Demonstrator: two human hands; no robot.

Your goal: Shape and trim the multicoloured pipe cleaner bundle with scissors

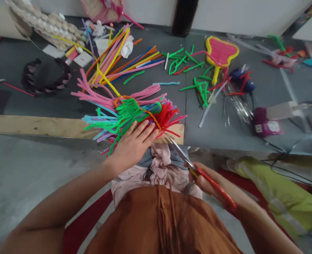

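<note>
Two hands [133, 145], scissors [216, 188] in right [213, 173], bundle [129, 111] under left

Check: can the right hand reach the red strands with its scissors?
Probably yes: the right hand holds the scissors with tips close to the red strands; the left hand lies on the bundle but leaves their right-side ends uncovered.

Scissors [216, 189]: red and silver. Fuzzy-stem bundle [129, 113]: I see green, pink, red, light blue. Ornament [220, 52]: pink, yellow-edged.
</note>
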